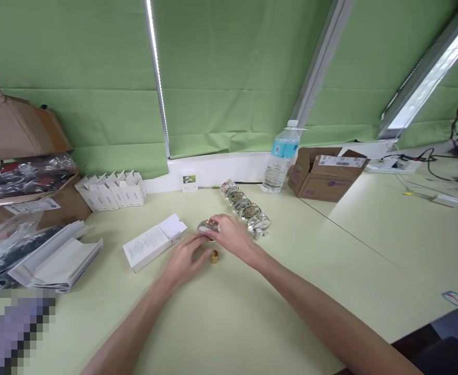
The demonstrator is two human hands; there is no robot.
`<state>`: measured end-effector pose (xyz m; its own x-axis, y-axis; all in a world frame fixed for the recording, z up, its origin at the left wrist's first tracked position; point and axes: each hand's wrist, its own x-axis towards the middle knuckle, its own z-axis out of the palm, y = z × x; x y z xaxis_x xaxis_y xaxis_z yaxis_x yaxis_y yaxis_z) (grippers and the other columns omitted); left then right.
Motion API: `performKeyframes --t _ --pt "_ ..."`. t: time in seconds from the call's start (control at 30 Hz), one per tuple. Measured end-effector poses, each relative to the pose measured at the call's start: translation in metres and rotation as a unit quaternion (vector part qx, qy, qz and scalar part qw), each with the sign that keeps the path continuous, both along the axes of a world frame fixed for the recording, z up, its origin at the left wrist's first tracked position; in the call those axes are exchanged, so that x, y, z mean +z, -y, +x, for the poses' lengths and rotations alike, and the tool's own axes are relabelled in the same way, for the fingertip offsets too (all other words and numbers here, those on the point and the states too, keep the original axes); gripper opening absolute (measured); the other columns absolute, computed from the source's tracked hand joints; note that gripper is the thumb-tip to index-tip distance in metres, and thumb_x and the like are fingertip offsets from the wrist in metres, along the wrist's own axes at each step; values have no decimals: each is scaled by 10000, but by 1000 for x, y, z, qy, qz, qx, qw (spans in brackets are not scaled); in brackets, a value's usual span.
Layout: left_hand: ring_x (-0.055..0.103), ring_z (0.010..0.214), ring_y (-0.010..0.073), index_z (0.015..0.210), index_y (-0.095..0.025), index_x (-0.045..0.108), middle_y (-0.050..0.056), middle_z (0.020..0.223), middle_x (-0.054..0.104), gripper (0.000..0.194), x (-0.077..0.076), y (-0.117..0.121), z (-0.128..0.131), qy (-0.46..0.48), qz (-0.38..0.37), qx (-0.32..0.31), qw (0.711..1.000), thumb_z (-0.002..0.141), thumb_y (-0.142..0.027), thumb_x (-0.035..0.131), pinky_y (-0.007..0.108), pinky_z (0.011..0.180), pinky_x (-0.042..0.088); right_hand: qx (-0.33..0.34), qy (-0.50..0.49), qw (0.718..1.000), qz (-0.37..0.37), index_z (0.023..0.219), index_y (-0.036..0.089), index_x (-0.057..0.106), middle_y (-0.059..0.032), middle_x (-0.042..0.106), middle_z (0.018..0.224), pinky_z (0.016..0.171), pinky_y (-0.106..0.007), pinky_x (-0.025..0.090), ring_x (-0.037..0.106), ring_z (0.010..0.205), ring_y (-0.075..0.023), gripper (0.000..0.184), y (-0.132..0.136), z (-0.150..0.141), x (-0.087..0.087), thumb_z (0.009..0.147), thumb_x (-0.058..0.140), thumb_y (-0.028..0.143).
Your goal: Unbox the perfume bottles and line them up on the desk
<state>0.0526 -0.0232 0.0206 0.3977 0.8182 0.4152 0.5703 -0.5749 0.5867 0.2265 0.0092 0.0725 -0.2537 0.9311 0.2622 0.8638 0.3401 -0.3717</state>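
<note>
At nine o'clock of the right hand (230, 234) sits a bottle (207, 228), caught in its grip; the left hand (184, 259), thumb spread, touches the near edge. Cap (214, 257) at six, box (151, 245) at eight, bottle row (247, 208) at two.

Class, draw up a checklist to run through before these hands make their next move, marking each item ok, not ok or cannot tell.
1. Right hand gripping the round glass bottle: ok.
2. Left hand firmly holding that bottle too: cannot tell; its fingertips are close, but contact is unclear.
3. Gold cap fitted on a bottle: not ok; it sits on the table near the left thumb.
4. White box beside the left hand open at one end: ok, flap out.
5. Water bottle upright and away from both hands: ok.
</note>
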Motion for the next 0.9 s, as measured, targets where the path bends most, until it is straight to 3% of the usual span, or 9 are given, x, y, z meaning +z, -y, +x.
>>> performKeyframes --t 0.13,0.27,0.4,0.67,0.9 --pt "614 1032 215 1099 -254 630 48 1151 643 297 -4 -2 -1 10 -25 12 1000 905 -409 468 341 870 497 13 20 999 -27 886 188 664 -57 699 888 558 -251 315 608 747 -172 276 -10 -1 0 838 565 442" --pt "628 971 211 1057 -246 636 50 1106 652 301 -7 -3 -2 11 -40 25 999 909 -429 448 345 832 499 0 76 996 -37 943 168 674 -85 707 925 603 -243 346 627 811 -193 184 -39 0 -1 824 567 258" --pt "622 975 212 1022 -231 646 55 1078 656 306 -6 -5 -2 14 -42 29 999 917 -423 431 349 845 488 -24 100 994 -48 1043 131 671 -133 695 1037 702 -241 391 623 948 -235 276 -81 3 2 782 602 193" --pt "614 981 201 1026 -234 630 43 1078 650 292 -6 -8 -2 17 -50 25 998 925 -415 425 344 848 488 -67 112 989 -64 1104 74 647 -198 651 1127 791 -245 423 605 1031 -246 362 -164 6 12 744 615 95" --pt "610 977 218 1016 -244 634 53 1085 645 294 -8 -8 -2 20 -48 26 998 929 -410 407 353 806 504 -93 112 987 -67 1130 102 638 -183 653 1121 821 -269 430 604 1038 -243 376 -197 4 16 755 614 88"
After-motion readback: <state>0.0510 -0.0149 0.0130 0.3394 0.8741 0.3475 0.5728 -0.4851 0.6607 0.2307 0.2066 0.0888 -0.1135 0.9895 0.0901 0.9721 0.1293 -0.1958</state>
